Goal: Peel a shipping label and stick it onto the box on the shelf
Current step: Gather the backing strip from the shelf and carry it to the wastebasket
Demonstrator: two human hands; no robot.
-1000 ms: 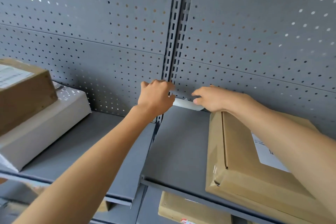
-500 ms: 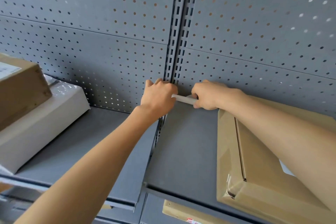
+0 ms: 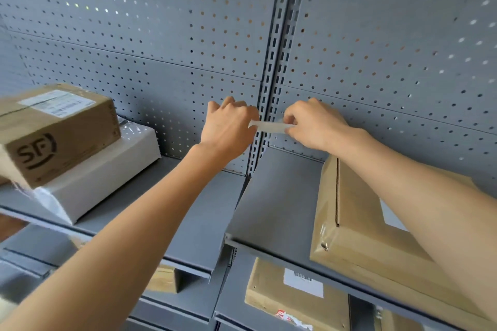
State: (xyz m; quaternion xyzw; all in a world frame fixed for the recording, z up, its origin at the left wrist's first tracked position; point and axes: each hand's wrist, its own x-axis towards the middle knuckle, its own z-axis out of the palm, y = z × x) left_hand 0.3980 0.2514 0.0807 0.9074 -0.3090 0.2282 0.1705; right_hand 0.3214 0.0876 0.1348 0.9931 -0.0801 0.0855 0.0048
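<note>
Both forearms are bare, no sleeves, left hand (image 3: 228, 126) ringless.

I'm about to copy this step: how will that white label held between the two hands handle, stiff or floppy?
Likely floppy: the label is a thin white strip, stretched between the left hand and the right hand. Probably very light, since fingertip pinches carry it. It may curl or stick to itself if one end is dropped; its sticky side isn't visible.

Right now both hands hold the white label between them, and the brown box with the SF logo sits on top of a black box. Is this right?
Not quite. The head view shows the SF box resting on a white box, not a black one. Both the left hand and right hand do hold the label.
</note>
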